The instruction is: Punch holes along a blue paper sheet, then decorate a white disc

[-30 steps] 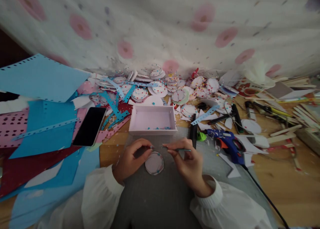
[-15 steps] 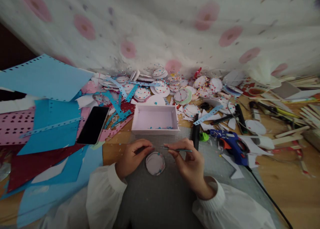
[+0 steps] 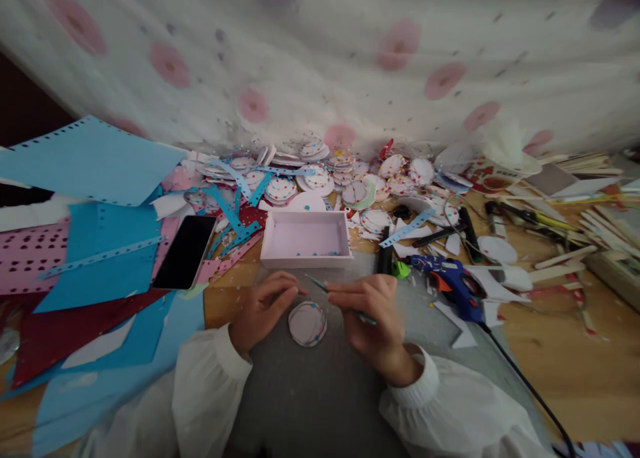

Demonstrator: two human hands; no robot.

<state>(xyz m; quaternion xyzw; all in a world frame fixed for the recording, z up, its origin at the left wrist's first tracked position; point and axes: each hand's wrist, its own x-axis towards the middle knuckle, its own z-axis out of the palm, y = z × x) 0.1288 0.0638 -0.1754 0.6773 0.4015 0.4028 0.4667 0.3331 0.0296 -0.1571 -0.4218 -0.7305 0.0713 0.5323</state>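
Note:
My right hand (image 3: 373, 315) is closed around a slim green pointed tool (image 3: 317, 283), which looks like tweezers, its tip aimed left toward my other hand. My left hand (image 3: 267, 308) is curled with thumb and forefinger close together; anything pinched there is too small to make out. Between the hands, on the grey mat (image 3: 310, 398), lies a round white paper disc (image 3: 307, 325) with thin thread or wire and small blue and red dots around its rim. Just beyond the hands stands a shallow white box (image 3: 306, 263) with a few tiny blue pieces inside.
A blue glue gun (image 3: 457, 281) with a black cord lies at right. A phone (image 3: 185, 251) rests on coloured paper sheets (image 3: 113, 245) at left. Many dotted discs (image 3: 280, 188) pile up behind the box. Wooden sticks (image 3: 565, 265) lie far right.
My right hand has turned, so the tool's tip now points up and left, nearer my left fingers. My left fingers have shifted slightly. The view has swung a little to the right.

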